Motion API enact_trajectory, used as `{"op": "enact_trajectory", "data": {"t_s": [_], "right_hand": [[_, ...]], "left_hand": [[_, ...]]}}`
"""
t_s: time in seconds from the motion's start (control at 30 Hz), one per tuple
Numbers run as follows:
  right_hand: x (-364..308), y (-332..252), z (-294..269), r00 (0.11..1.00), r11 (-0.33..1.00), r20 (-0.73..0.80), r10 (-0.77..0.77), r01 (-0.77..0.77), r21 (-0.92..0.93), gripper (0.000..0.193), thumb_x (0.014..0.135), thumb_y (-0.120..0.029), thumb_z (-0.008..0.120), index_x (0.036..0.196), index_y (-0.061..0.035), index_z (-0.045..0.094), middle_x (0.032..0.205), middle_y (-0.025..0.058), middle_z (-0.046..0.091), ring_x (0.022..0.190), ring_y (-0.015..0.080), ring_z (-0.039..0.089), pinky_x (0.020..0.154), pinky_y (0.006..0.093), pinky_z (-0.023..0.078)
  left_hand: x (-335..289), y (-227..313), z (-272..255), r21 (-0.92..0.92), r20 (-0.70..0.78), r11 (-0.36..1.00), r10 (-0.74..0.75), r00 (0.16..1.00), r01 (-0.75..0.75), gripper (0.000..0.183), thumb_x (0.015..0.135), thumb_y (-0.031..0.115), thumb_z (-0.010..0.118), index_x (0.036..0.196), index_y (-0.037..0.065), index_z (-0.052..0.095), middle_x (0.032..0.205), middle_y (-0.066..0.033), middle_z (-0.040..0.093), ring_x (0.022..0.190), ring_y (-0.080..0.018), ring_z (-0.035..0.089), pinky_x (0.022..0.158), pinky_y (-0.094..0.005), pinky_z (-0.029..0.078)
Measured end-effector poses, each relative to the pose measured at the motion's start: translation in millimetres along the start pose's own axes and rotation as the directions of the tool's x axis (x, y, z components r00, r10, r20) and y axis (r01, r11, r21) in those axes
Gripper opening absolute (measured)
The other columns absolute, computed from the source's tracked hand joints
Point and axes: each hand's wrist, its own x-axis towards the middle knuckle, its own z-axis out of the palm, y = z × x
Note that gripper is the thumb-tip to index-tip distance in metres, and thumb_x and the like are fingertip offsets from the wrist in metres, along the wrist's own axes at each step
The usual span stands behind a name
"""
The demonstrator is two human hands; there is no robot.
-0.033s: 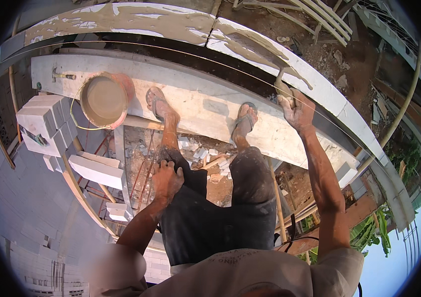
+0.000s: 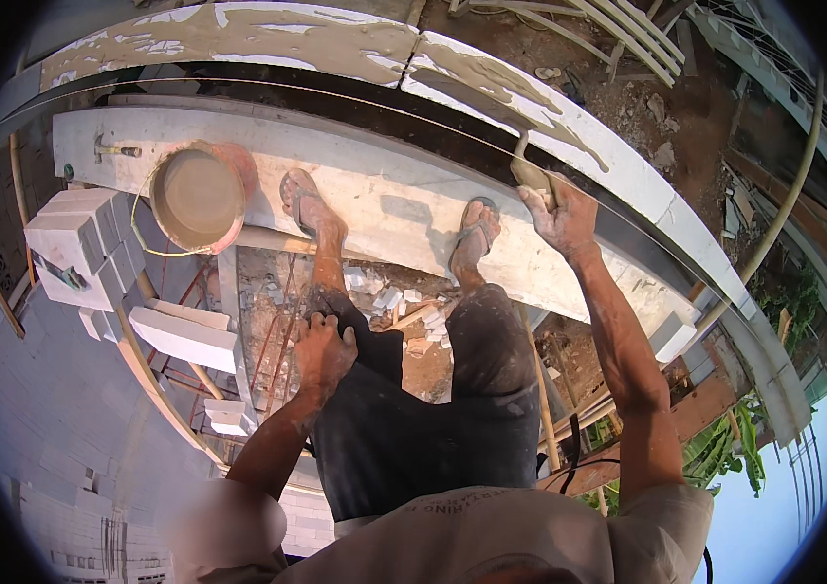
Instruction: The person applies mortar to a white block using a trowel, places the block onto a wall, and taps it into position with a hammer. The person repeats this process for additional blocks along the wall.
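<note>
My right hand [image 2: 567, 216] grips a mortar-coated trowel [image 2: 528, 173]; its blade reaches toward the edge of the white block wall [image 2: 661, 206], and the fingers hide its handle. Grey-brown mortar [image 2: 330, 44] lies in uneven patches along the wall's top, with white block showing through. A taut string [image 2: 355, 101] runs along the near side of the wall. My left hand [image 2: 326, 352] rests on my left knee, fingers loosely bent and holding nothing.
I stand in sandals on a pale plank [image 2: 374, 180]. An orange bucket [image 2: 201, 198] of mortar and a hammer [image 2: 118, 151] sit on its left part. White blocks [image 2: 73, 238] are stacked beside it, with a tool on one. Rubble [image 2: 399, 302] lies below, between my legs.
My right hand and the trowel have shifted slightly left along the wall. The mortar near the trowel covers a little differently. My left hand stays on the knee.
</note>
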Motion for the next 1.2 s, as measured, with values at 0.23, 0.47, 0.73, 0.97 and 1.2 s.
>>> {"op": "enact_trajectory", "data": {"t_s": [0.23,0.47,0.73,0.97,1.2], "right_hand": [[56.9,-183.2,191.0,0.855,0.982,0.485,-0.184,0.145,0.118,0.046,0.088,-0.041,0.063,0.107,0.0003,0.065,0.097,0.0215,0.067,0.079,0.0341,0.069,0.067,0.0438,0.055],[115.1,-328.8,346.2,0.594,0.969,0.796,-0.117,0.244,-0.039,0.036,0.084,-0.024,0.062,0.107,0.0036,0.065,0.101,0.0210,0.070,0.092,0.0317,0.071,0.073,0.0425,0.057],[97.2,-269.7,319.8,0.443,0.830,0.894,-0.065,-0.474,0.295,0.048,0.092,-0.042,0.061,0.116,-0.0029,0.045,0.090,0.0132,0.062,0.067,0.0246,0.064,0.067,0.0402,0.054],[85.7,-229.7,256.9,0.393,0.631,0.896,-0.204,-0.648,0.428,0.063,0.091,-0.061,0.058,0.108,-0.0019,0.047,0.072,0.0038,0.053,0.046,0.0093,0.048,0.036,0.0267,0.037],[79.6,-105.4,86.8,0.529,0.720,0.835,-0.152,-0.519,0.460,0.063,0.086,-0.064,0.061,0.081,-0.0014,0.064,0.057,0.0050,0.053,0.050,0.0150,0.049,0.045,0.0324,0.038]], "left_hand": [[9.4,-28.4,-3.6,-0.174,-0.040,0.985,-0.021,0.999,0.014,0.035,0.090,0.033,0.058,0.104,0.002,0.064,0.109,-0.0167,0.058,0.108,-0.0366,0.056,0.088,-0.0490,0.051],[5.5,-62.1,-4.5,-0.420,-0.080,0.905,-0.115,0.990,0.071,0.035,0.089,0.033,0.058,0.109,0.004,0.063,0.110,-0.0144,0.057,0.106,-0.0335,0.056,0.088,-0.0472,0.052],[9.4,-62.5,-3.2,-0.411,-0.058,0.910,-0.087,0.994,0.056,0.034,0.088,0.032,0.059,0.107,0.004,0.063,0.109,-0.0140,0.057,0.105,-0.0336,0.057,0.087,-0.0481,0.051],[8.2,-51.7,-5.0,-0.353,-0.077,0.930,-0.133,0.988,0.097,0.033,0.087,0.032,0.061,0.104,0.004,0.066,0.110,-0.0145,0.060,0.108,-0.0346,0.058,0.087,-0.0489,0.051],[9.9,-12.7,1.1,-0.063,-0.066,0.995,-0.085,0.994,0.080,0.037,0.086,0.032,0.061,0.110,0.004,0.065,0.113,-0.0161,0.059,0.111,-0.0360,0.056,0.090,-0.0485,0.050]]}}
